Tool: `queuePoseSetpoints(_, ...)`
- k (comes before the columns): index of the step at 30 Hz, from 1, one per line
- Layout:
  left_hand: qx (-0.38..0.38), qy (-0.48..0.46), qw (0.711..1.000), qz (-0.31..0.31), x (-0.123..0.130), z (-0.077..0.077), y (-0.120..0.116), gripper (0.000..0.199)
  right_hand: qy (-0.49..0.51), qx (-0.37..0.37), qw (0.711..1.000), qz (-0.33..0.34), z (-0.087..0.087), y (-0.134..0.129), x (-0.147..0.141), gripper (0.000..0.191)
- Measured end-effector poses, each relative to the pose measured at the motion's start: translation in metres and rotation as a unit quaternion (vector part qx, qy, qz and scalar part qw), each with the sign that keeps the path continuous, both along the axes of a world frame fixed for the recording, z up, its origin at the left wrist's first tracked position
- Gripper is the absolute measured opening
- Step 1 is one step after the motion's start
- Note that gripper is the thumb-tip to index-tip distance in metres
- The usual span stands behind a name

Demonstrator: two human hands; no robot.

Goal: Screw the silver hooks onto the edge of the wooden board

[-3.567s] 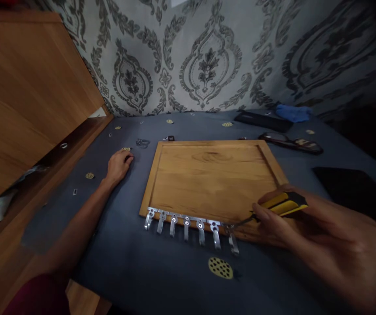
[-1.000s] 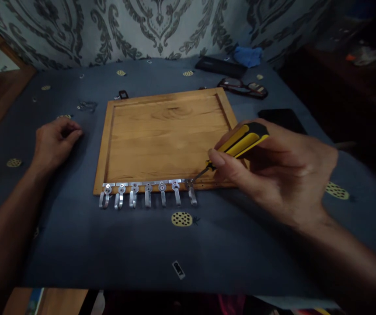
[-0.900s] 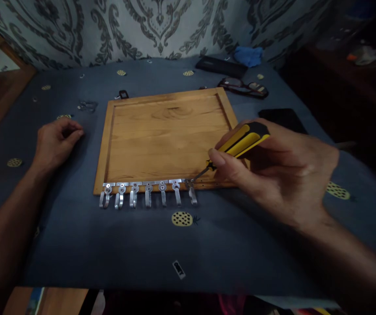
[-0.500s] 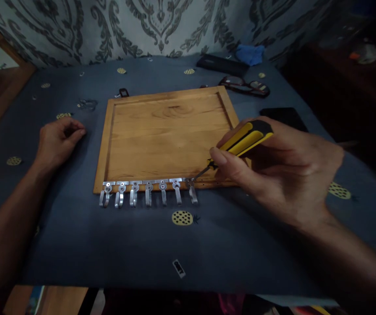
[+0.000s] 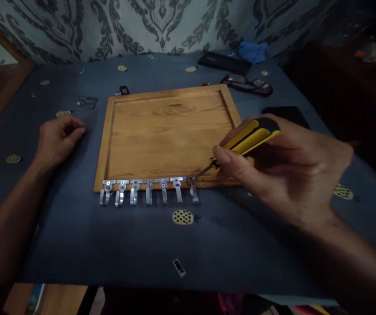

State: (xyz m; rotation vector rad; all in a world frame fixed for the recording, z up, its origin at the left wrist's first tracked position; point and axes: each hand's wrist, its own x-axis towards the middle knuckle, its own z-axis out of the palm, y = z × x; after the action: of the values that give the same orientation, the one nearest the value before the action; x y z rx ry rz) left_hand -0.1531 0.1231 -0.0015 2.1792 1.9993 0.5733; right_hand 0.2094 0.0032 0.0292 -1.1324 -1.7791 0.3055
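My right hand [image 5: 293, 170] is closed around a yellow and black screwdriver [image 5: 248, 138]. The tool slants down to the left, its tip at the rightmost metal hook [image 5: 193, 192] on the near edge of a framed wooden board [image 5: 171, 135]. Several more silver hooks [image 5: 148, 192] line that edge to the left, with screw heads on their plates. Small holes show in the wood right of the last hook. My left hand [image 5: 58, 138] rests on the table left of the board, fingers curled in toward the thumb, and nothing shows between them.
Loose metal hooks [image 5: 87, 102] lie beyond my left hand. Behind the board are a small dark hanger loop [image 5: 124, 90], a black case [image 5: 224, 63], a blue cloth [image 5: 253, 51] and eyeglasses [image 5: 247, 84]. A dark flat object [image 5: 286, 114] lies behind my right hand.
My right hand and the screwdriver handle have shifted slightly to the right, while the tip stays at the same hook. The left hand keeps its place.
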Motion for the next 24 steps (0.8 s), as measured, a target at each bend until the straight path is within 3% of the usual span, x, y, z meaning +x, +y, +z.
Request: queuePoseSetpoints(24,0.018,-0.004,1.000,-0.002,-0.0044,-0.0063,0.0043,0.027,-0.009,-0.014,1.000,-0.021,-0.0001,-0.0016,-0.0016,0.017)
